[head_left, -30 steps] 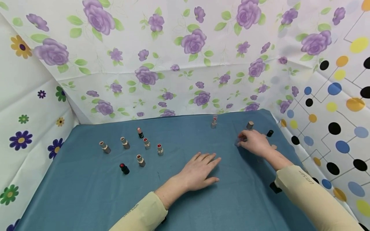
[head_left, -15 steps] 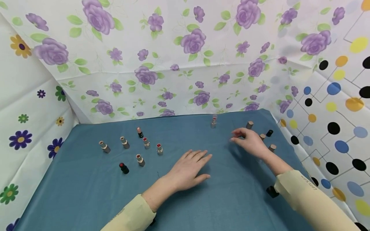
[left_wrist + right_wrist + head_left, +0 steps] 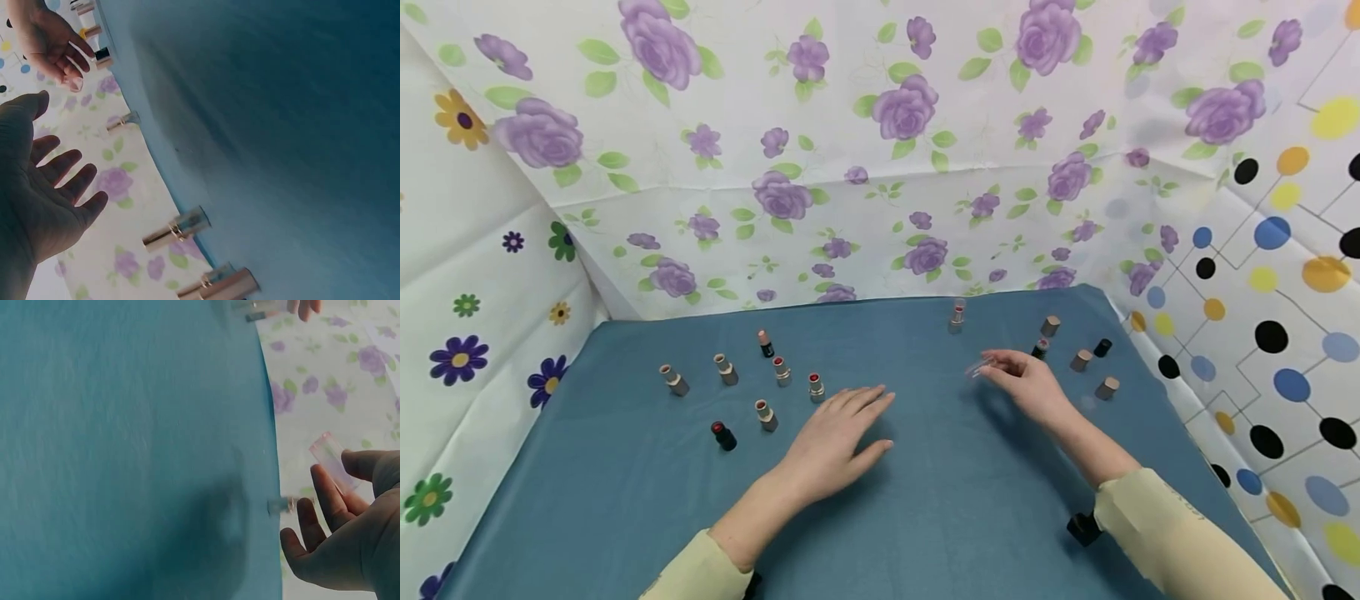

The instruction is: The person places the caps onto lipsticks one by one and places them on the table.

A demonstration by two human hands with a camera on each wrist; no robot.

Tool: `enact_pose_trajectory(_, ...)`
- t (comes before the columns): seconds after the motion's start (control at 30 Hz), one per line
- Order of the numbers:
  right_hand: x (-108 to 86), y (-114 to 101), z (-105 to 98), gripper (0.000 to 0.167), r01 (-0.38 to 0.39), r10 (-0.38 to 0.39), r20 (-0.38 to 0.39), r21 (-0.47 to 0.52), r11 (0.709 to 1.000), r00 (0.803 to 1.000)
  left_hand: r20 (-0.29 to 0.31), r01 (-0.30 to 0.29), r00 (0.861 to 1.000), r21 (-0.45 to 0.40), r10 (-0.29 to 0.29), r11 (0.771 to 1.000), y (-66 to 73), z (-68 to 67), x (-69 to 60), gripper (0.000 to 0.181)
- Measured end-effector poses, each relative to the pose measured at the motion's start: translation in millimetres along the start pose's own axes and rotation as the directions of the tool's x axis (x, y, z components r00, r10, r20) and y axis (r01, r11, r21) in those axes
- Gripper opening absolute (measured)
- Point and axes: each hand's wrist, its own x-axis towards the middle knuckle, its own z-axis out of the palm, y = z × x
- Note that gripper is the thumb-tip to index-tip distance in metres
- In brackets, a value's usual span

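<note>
A clear cap [image 3: 335, 461] is pinched in the right hand [image 3: 1030, 387] above the blue table [image 3: 925, 525], toward its right edge. The left hand [image 3: 827, 446] hovers, fingers spread, near a red lipstick [image 3: 816, 388]; a black cap [image 3: 1102, 347] sits near the far right corner.

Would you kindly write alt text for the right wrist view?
The right hand pinches a clear cap before a floral backdrop. Blue cloth fills the left side; a lipstick stands beyond, and the left hand shows at top.
</note>
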Motion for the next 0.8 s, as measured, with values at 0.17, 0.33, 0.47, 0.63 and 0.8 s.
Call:
enact_pose_trajectory(0.17, -2.8, 3, 13, 0.055, -0.015, 0.015, 0.007, 0.041, 0.999, 1.000, -0.085, 0.035, 0.996, -0.018, -0.036, 0.999, -8.0, -2.5, -8.5, 0.063)
enact_pose_trajectory(0.33, -2.4, 4, 20, 0.054, -0.019, 0.019, 0.012, 0.033, 0.999, 1.000, -0.161, 0.063, 0.985, -0.015, -0.065, 0.998, -15.0, -11.6, -13.9, 0.060)
enact_pose_trajectory(0.47, -2.2, 4, 21, 0.054, -0.028, 0.027, 0.021, 0.054, 0.998, 0.999, -0.203, 0.111, 0.973, -0.019, -0.113, 0.994, -22.5, -30.6, -16.4, 0.059)
enact_pose_trajectory(0.63, -2.5, 3, 20, 0.054, -0.026, 0.025, 0.018, 0.060, 0.998, 1.000, -0.229, 0.207, 0.948, -0.082, -0.220, 0.975, -41.5, -64.1, -15.1, 0.060)
enact_pose_trajectory(0.8, -2.8, 4, 18, 0.055, -0.044, 0.043, 0.016, 0.087, 0.995, 0.999, -0.143, 0.333, 0.918, -0.228, -0.370, 0.915, -70.5, -87.1, -12.5, 0.063)
